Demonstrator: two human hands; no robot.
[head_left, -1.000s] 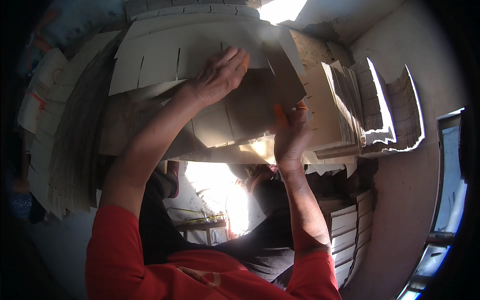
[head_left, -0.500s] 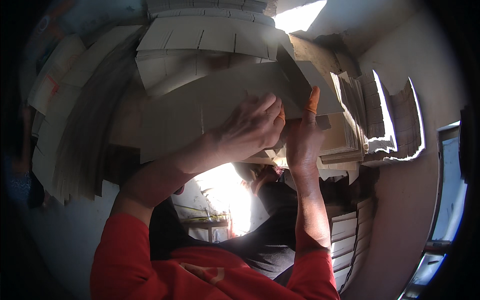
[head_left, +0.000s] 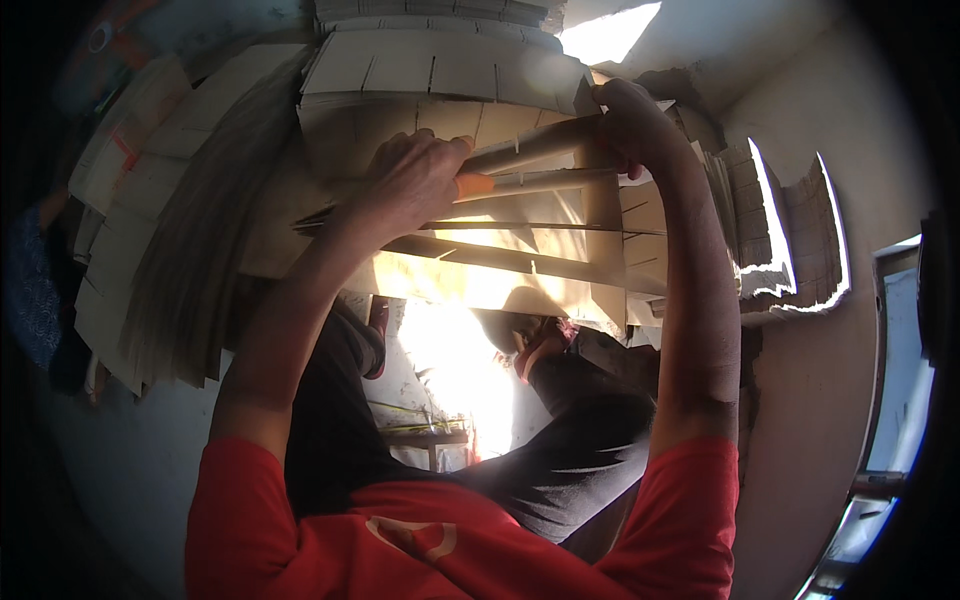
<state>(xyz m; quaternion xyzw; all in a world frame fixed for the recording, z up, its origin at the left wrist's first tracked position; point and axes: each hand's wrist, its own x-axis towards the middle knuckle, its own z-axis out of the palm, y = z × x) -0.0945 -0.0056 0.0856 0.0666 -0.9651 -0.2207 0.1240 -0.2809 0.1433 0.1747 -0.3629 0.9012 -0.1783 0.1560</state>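
Sunlight spills across the floor of this cramped room, with slotted cardboard sheets piled behind the work and a tall cardboard stack off to the left. What has just changed is the piece in front of the person: a set of cardboard strips now shows on edge, spread like slats, with a cardboard crosspiece running across their right-hand end. To my eye, that puts the work past handling flat board and on to an opened-out, lattice-like piece, lying above the person's knees and in front of the piles.

The left hand is partly curled at the upper strips, an orange finger cover against one; the right hand is bent over the far right corner. Fingertips are too hidden to tell how firmly either grips.

Half a second earlier both hands were close together by the right end, over a broad, plain-looking face of board; since then they have parted, the left going leftward, the right reaching farther away.
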